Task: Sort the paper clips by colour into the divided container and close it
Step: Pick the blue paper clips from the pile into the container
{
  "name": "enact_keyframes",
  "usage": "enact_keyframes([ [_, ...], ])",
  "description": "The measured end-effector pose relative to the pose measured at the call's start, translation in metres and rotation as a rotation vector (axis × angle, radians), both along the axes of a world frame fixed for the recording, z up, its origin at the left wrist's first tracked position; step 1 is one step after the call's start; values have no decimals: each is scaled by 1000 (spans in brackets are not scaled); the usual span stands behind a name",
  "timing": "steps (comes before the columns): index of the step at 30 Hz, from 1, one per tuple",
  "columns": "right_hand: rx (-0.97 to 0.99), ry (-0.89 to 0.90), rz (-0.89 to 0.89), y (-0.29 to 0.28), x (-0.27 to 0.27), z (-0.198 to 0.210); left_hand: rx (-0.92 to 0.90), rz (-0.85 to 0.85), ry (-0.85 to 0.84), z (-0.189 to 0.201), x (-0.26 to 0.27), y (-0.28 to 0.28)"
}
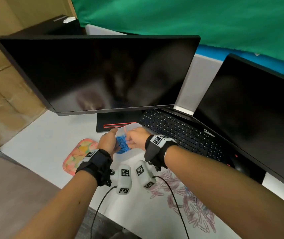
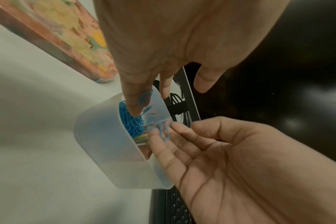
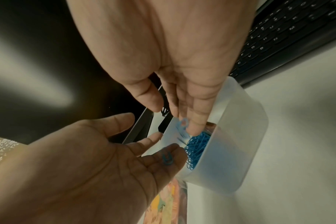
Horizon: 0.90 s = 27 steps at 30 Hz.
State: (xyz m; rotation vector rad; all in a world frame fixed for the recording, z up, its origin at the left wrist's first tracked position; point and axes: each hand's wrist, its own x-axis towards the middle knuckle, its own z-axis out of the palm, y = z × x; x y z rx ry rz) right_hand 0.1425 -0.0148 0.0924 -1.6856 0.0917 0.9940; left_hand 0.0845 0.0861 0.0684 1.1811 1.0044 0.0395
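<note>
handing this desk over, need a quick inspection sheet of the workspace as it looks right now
surface: white desk, partly covered.
job's things: translucent white container open, blue paper clips piled in one compartment; loose pink paper clips heaped on the desk, near right.
clutter: floral tray left of the container; keyboard to the right.
grippers: left hand has straight fingers reaching into the container, a blue clip lying on one finger; right hand holds blue clips at its fingertips over the container.
cables: two black wrist-camera cables run off the desk's near edge.
surroundings: two dark monitors, green cloth, cardboard boxes.
</note>
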Motion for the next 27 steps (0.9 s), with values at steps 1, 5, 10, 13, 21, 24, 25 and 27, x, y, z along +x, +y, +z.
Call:
enact_keyframes([
  [1,-8,5,-8,-2,0,-1,28,-13,-7,1,1,-1],
  [5,-4,-16,-42,-35,2,0,214,-95,-29,-3,8,-14],
  [10,-134,-149,-101,-128,11,-14,363,-343,-137,1,12,-55],
  [13,-244,-193,-177,-185,9,-23,483,-566,-187,-4,15,-83],
  [21,-641,-414,-2,-270,-31,-53,920,-1232,-90,-39,19,-144],
  [24,-674,-448,100,-268,-51,-66,1081,-1466,-9,-50,23,-159],
  [25,-675,-441,130,-265,-57,-69,1123,-1526,16,-52,25,-164],
  [27,-667,-430,172,-257,-67,-72,1194,-1614,66,-54,28,-170],
])
